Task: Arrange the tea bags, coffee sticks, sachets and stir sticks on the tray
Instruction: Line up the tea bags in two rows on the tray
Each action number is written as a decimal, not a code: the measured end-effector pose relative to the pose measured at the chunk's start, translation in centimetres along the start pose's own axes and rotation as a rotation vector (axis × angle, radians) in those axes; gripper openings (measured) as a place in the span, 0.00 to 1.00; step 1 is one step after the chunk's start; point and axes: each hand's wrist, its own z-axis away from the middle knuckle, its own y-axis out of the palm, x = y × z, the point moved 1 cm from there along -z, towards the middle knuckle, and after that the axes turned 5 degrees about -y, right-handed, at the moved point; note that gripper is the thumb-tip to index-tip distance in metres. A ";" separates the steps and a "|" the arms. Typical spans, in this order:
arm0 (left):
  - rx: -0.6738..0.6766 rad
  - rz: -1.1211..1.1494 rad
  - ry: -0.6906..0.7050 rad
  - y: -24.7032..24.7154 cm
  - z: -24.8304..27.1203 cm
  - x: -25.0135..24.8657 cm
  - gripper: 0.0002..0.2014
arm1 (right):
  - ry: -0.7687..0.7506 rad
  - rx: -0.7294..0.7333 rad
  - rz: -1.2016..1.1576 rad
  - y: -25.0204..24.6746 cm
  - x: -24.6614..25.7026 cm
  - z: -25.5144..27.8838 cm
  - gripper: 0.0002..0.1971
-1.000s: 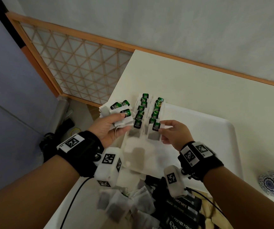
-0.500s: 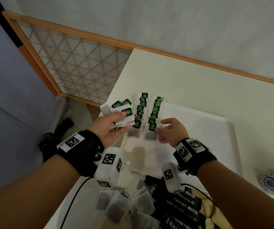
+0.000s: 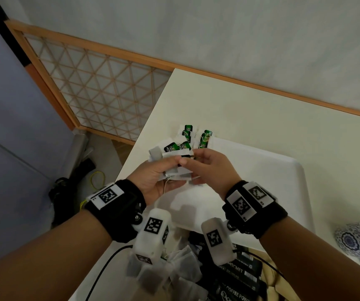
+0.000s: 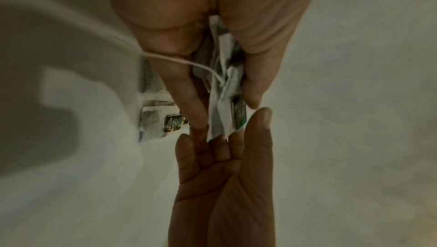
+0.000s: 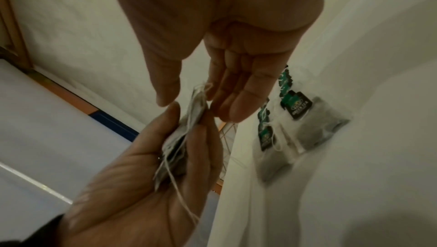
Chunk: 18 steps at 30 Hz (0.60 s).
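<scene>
At the bottom of the head view, loose tea bags [image 3: 153,276] and black coffee sticks [image 3: 237,279] are lying in a heap on the counter [image 3: 250,109], waiting their turn. Above them, mid-frame, your left hand [image 3: 153,181] is clamping a small stack of tea bags [image 3: 175,158], thumb on top and fingers curled beneath, with a string [image 4: 189,63] trailing loose. Your right hand [image 3: 209,168] is reaching in, thumb and fingers nearly together at the stack's edge; you cannot tell yet whether they are gripping a bag. Peel off just the top bag by its corner, keeping the string from snagging the others. Beyond your hands, toward the upper middle, two rows of green-tagged tea bags [image 3: 196,135] are lying at the far corner of the white tray [image 3: 272,181]; lay the next bag overlapping the nearest one, tag showing, continuing the row toward you.
</scene>
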 end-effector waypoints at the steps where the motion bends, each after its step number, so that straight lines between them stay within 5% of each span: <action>1: -0.004 0.003 0.005 0.1 0.1 0.0 0.21 | 0.003 -0.006 0.000 0.0 0.0 0.0 0.15; 7: -0.037 0.072 -0.024 -0.2 0.2 0.0 0.20 | -0.010 0.009 -0.019 -0.2 0.3 0.3 0.02; 18: -0.117 0.222 0.045 -2.8 0.2 -0.3 0.12 | -0.052 -0.092 -0.027 -0.7 -0.1 -0.4 0.08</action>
